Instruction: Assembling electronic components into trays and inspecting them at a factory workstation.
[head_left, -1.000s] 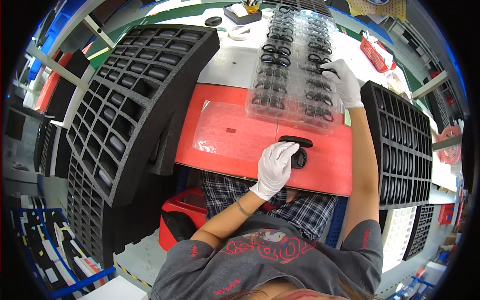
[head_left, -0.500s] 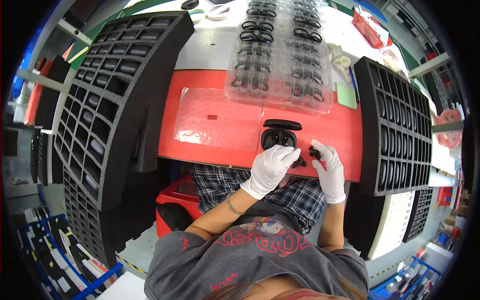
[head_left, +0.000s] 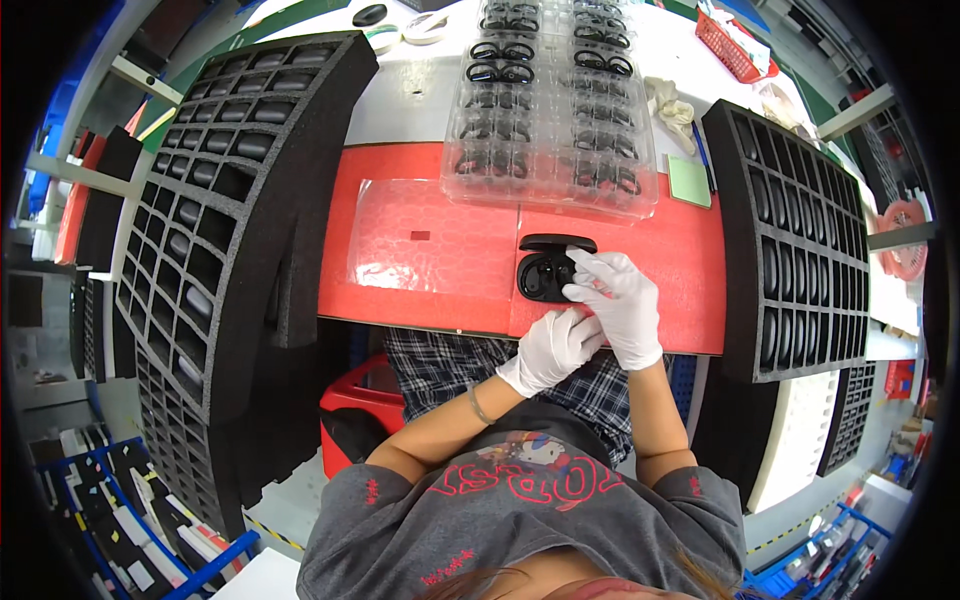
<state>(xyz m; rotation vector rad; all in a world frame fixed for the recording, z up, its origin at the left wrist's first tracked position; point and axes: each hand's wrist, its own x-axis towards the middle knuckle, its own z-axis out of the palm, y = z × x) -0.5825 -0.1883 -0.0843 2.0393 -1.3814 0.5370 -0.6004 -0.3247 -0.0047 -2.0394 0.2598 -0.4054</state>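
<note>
An earbud charging case, black and rounded, lies on the red mat with its lid raised at the far side. Dark earbud shapes show in its left part. My right hand, in a white glove, reaches over the case's right side, thumb and fingers bent toward each other; they hide whatever is between them. My left hand, also gloved, is closer to me at the mat's front edge. Its fingers are curled closed, and their contents are hidden.
A clear plastic tray of black ear-hook earbuds stands beyond the case. Black foam racks with dark cases flank me, one rack at left and another rack at right. A clear sheet covers the mat's left; a green notepad lies right.
My right hand has moved left and away from me, from holding a small black piece to the case's right side. My left hand has drawn back from the case toward the mat's front edge.
</note>
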